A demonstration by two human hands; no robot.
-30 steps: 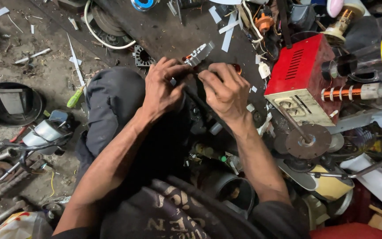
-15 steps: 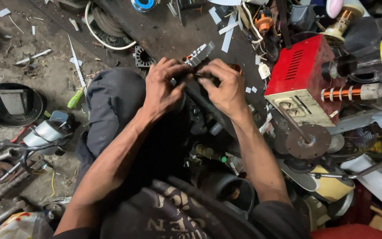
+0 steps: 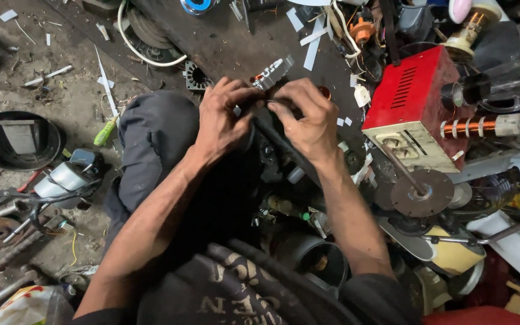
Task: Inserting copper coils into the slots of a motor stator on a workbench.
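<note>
Your left hand [image 3: 224, 117] and right hand [image 3: 308, 117] are both closed round a small metal part [image 3: 272, 73] held over your raised knee [image 3: 157, 129] — fingers pinched tight, with only its silvery toothed end poking out above your thumbs. It looks stiff and light but greasy, so it may slip; grip it by the flat sides, low down, not by the thin tip. A black hose [image 3: 281, 147] runs under your right palm. The red metal box [image 3: 413, 105] sits just beside your right wrist — keep clear of it.
</note>
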